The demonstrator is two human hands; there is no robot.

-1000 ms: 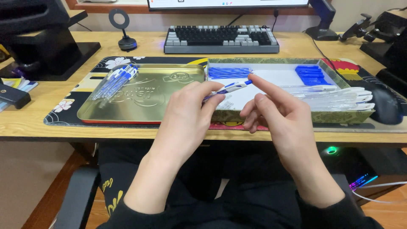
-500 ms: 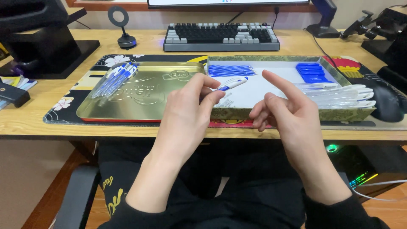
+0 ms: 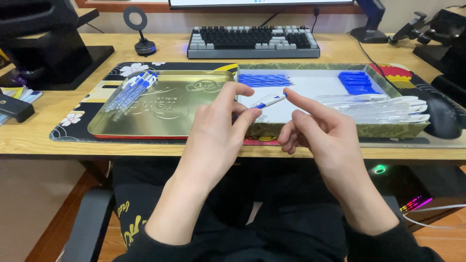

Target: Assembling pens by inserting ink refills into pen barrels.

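My left hand [image 3: 218,128] pinches a white and blue pen [image 3: 268,101] over the near edge of the desk, its tip pointing right. My right hand [image 3: 315,126] hovers beside it with the index finger stretched out, its tip at the pen's end. Behind my hands a green patterned box [image 3: 374,130] holds blue refills [image 3: 264,80], blue caps [image 3: 357,82] and clear pen barrels [image 3: 383,106]. A gold tin tray [image 3: 165,109] to the left carries several finished pens [image 3: 131,90].
A keyboard [image 3: 252,41] lies at the back of the wooden desk. A black stand [image 3: 43,48] sits far left, a black mouse [image 3: 442,116] far right, and a small round-topped gadget [image 3: 141,29] behind the tray. A patterned desk mat [image 3: 73,121] lies under both containers.
My hands have stayed over the desk edge. The right index finger has straightened and moved up to the pen's end, and the left fingers have shifted their grip slightly.
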